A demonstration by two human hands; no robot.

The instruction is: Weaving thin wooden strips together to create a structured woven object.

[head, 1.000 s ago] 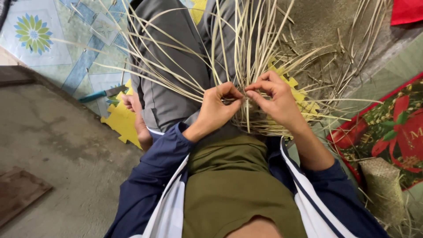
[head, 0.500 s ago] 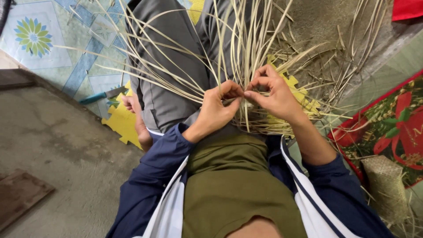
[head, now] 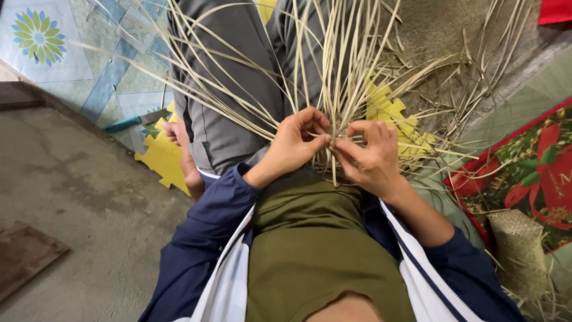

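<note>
Far to my left lies the bare grey concrete floor (head: 77, 197), and beyond it a patterned floor mat (head: 89, 59) with a blue-handled knife (head: 134, 122) resting on its edge, just beside a yellow foam piece (head: 162, 158). A bare foot (head: 179, 140) shows by my grey-trousered leg (head: 229, 89), touching that yellow piece. My left forearm comes up out of its dark blue sleeve (head: 208, 220) and angles inward over my lap, the wrist bent forward; my left hand (head: 295, 143) curls with thumb and forefinger pinched together on the pale reed strips (head: 333, 77) where they gather into a woven knot over my lap. The strips fan upward and outward from that point, across both legs and over the ground ahead. My right hand (head: 369, 158) meets the left almost fingertip to fingertip, its grip likewise clamped on the same strips, knuckles raised and the palm turned down toward my olive shirt (head: 310, 238). My right forearm slants back and outward into its sleeve. Further right, a red printed cloth (head: 530, 173) lies on the ground, with a small woven panel (head: 518, 250) touching its near edge
</note>
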